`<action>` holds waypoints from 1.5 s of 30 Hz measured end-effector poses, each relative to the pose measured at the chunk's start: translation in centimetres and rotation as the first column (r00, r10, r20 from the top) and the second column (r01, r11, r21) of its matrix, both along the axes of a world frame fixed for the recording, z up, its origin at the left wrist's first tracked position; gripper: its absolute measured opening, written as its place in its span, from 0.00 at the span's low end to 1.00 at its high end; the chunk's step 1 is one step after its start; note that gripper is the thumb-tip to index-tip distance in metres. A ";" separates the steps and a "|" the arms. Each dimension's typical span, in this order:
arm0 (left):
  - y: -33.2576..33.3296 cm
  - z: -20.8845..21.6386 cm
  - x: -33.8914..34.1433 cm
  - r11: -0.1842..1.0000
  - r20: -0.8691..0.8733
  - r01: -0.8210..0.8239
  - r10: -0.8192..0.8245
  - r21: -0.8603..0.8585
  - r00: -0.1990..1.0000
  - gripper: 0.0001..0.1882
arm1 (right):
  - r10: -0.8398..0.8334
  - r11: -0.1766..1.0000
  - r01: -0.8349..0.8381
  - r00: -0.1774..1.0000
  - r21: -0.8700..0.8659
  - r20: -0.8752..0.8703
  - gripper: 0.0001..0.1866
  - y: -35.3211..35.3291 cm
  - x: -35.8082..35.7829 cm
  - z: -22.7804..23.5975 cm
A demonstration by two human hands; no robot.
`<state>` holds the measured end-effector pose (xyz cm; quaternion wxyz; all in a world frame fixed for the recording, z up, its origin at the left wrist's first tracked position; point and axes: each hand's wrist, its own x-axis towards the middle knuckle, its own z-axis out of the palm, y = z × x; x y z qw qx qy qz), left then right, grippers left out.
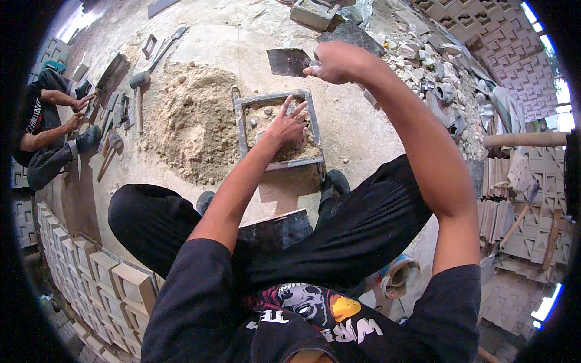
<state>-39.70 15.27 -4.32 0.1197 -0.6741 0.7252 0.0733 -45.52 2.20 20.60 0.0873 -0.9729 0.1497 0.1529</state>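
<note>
My left hand [287, 128] reaches over a grey rectangular mould frame [241, 133] on the floor between my feet. Its fingers are spread, with two stretched toward the far side of the frame. Inside the frame lies a crumbly, sandy mix [259, 118] with a few small lumps. Beyond the frame's far right corner, my right hand [339, 62] is closed on the handle of a trowel. The trowel's dark, flat blade [285, 62] points left, raised above the floor. Most of the handle is hidden by my fingers.
A heap of sandy mix [190, 130] lies left of the frame. Past it are a mallet [139, 81] and a long-handled tool [168, 49]. At far left another person [51, 124] works with both hands. Rubble [417, 66] fills the far right; a bucket [399, 275] stands by my right thigh.
</note>
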 end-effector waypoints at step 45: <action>16.8 -3.9 2.8 0.885 -0.182 0.158 -0.260 -0.438 0.948 0.22 | 0.206 0.979 -0.206 0.978 0.004 -0.044 0.29 7.3 5.4 -1.4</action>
